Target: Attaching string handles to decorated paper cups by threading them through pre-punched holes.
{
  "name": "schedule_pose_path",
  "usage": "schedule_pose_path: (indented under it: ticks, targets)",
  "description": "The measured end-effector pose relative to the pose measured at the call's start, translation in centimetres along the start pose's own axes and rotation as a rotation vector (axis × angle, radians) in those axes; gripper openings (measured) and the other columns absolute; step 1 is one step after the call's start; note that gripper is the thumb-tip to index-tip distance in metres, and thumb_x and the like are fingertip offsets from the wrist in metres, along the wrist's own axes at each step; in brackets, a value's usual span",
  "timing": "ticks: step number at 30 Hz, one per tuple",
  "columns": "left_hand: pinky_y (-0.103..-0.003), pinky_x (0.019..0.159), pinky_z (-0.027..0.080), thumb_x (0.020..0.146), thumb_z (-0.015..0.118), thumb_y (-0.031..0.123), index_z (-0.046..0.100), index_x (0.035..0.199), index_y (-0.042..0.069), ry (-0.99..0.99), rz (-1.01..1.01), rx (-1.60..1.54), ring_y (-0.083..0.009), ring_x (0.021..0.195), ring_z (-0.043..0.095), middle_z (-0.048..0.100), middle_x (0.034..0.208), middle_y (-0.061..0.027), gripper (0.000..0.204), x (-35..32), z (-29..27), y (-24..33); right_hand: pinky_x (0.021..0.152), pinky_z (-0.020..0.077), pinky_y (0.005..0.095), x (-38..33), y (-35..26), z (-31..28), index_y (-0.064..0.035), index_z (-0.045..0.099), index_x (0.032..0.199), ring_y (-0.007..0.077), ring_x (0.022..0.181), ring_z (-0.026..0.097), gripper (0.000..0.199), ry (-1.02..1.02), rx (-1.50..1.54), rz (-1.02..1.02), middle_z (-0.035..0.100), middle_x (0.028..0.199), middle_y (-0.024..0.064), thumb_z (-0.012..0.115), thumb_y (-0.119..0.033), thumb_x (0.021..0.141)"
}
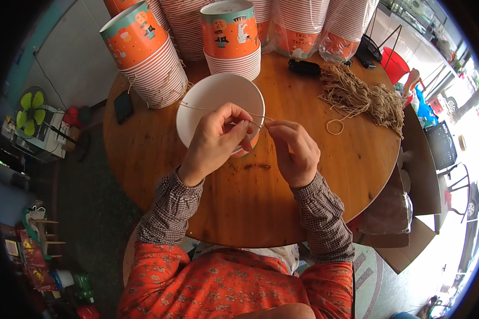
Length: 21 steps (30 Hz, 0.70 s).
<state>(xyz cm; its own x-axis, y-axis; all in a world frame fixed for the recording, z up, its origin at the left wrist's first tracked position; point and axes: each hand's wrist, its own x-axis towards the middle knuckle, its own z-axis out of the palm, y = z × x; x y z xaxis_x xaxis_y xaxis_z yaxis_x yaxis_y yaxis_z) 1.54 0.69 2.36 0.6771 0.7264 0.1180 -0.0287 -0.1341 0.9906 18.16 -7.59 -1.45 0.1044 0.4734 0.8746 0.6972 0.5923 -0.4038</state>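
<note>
A paper bucket (221,89), white inside with orange printing outside, lies tilted in front of me with its mouth facing me. Across that mouth runs a thin tan cord (196,108). My left hand (218,139) is closed in a pinch on the cord at the bucket's right rim. Just to the right, my right hand (296,151) has its thumb and forefinger closed on the cord's other stretch. How the cord passes through the bucket's wall is hidden behind my fingers.
Nested stacks of orange-and-teal buckets (231,40) line the far edge of the round wooden table (239,212). A bundle of tan cords (364,98) lies at the right, beside a black object (304,67). A dark phone-like object (123,107) rests at the left. An open cardboard box (423,170) stands right of the table.
</note>
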Motion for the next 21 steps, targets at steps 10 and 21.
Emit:
schedule_pose_path:
  ticks: [10, 21]
  targets:
    - [-0.023, 0.061, 0.048, 0.093, 0.055, 0.004, 0.056, 0.096, 0.000, 0.120, 0.268, 0.312, -0.0073, 0.067, 0.060, 0.063, 0.080, -0.0043, 0.005, 0.9, 1.3, 0.0, 0.059, 0.0553, 0.0326, -0.5, -0.2, 0.1, -0.0018, 0.060, 0.103, 0.0239, 0.075, 0.068, 0.028, -0.024, -0.063, -0.066, 0.067, 0.096, 0.0123, 0.062, 0.009, 0.077]
    - [-0.023, 0.065, 0.050, 0.090, 0.056, 0.001, 0.056, 0.096, -0.003, 0.074, 0.263, 0.405, -0.0068, 0.072, 0.060, 0.064, 0.080, -0.0051, 0.008, 1.3, 1.8, 0.0, 0.072, 0.0566, 0.0332, -0.1, 0.5, -0.4, 0.0009, 0.059, 0.101, 0.0286, 0.086, 0.069, 0.026, 0.101, -0.049, 0.098, 0.069, 0.096, 0.0154, 0.065, 0.012, 0.078]
